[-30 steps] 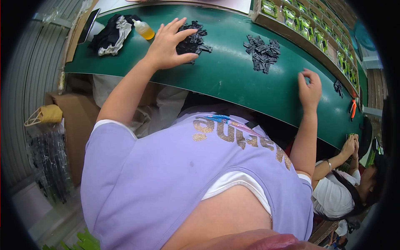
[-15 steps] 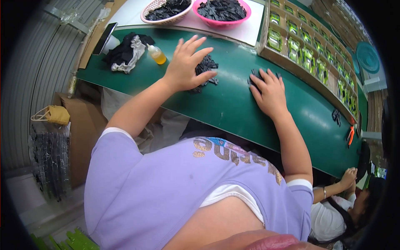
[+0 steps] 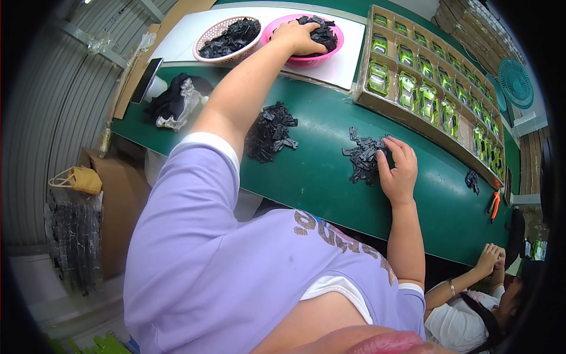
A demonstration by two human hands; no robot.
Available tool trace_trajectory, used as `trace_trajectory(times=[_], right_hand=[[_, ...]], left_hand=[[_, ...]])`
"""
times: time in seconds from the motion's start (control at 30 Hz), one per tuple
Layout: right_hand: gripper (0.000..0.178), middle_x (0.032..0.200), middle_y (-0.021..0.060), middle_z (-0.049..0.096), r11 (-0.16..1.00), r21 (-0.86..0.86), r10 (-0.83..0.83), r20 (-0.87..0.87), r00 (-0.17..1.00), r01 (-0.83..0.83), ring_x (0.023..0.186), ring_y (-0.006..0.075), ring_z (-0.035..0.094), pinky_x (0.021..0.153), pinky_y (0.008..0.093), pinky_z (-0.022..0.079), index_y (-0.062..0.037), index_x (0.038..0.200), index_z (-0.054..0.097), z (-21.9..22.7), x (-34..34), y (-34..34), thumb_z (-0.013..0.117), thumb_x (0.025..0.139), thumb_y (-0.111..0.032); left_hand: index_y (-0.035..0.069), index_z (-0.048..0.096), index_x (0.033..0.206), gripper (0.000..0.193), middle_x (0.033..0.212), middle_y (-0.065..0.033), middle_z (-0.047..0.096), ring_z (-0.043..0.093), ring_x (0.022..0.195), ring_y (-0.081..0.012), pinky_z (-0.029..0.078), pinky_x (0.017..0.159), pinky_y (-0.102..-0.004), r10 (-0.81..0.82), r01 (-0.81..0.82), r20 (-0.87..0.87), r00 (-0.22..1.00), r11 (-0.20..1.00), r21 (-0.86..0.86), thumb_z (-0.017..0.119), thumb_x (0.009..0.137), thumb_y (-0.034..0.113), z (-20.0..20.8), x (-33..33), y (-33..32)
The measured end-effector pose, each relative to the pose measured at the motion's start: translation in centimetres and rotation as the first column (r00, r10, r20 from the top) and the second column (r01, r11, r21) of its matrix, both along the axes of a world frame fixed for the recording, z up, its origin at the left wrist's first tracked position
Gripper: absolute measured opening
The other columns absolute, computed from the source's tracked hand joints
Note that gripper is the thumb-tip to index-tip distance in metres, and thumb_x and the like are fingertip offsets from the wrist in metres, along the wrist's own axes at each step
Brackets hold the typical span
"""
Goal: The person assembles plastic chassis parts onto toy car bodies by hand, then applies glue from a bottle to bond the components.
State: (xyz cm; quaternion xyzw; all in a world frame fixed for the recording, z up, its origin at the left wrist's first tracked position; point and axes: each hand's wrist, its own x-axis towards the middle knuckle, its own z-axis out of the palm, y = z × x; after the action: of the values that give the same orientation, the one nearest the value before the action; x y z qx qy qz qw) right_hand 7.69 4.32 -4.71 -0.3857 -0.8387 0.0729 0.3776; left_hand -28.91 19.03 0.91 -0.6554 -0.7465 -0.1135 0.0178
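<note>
Black parts (image 3: 323,35) heaped in pink bowl (image 3: 309,62); left hand (image 3: 296,38) spread over them, can't tell if it pinches any. Right hand (image 3: 401,171) loosely curled, thumb off fingers, at edge of black pile (image 3: 362,158) on green surface (image 3: 318,165). Parts look light, stiff, maybe slick; pinch flat sides, scoop for bulk.

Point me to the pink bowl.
In the head view, the pink bowl sits top centre on the white board, immediately right of the pale oval basket.

Grey ribbed wall (image 3: 35,147) at left, long green table (image 3: 321,159), teal fan (image 3: 516,82)
</note>
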Motion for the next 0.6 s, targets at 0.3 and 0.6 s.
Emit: trace_trajectory(times=[0.3,0.6], right_hand=[[0.02,0.095,0.0111,0.067,0.986,-0.165,0.017,-0.055,0.998,-0.026,0.091,0.0306,0.063,0.082,0.0392,0.048,-0.0055,0.101,0.068,0.2,0.2,0.5,0.07,0.083,-0.015],[0.018,0.091,0.0115,0.066,0.986,-0.164,0.011,-0.043,0.999,-0.018,0.084,0.026,0.064,0.077,0.0337,0.05,-0.002,0.1,0.068,0.0,0.7,0.7,0.07,0.084,-0.011]], left_hand=[[0.031,0.057,0.137,0.075,0.125,-0.0195,0.061,0.058,0.115,-0.0362,0.046,0.102,-0.042,0.082,-0.082,0.023,0.996,0.997,-0.01,0.07,0.068,0.057,0.2,0.7,-0.4],[0.031,0.061,0.132,0.067,0.123,-0.0181,0.062,0.059,0.116,-0.0336,0.048,0.099,-0.0421,0.052,-0.051,0.062,0.997,0.998,-0.021,0.073,0.068,0.048,1.0,0.6,-0.7]])
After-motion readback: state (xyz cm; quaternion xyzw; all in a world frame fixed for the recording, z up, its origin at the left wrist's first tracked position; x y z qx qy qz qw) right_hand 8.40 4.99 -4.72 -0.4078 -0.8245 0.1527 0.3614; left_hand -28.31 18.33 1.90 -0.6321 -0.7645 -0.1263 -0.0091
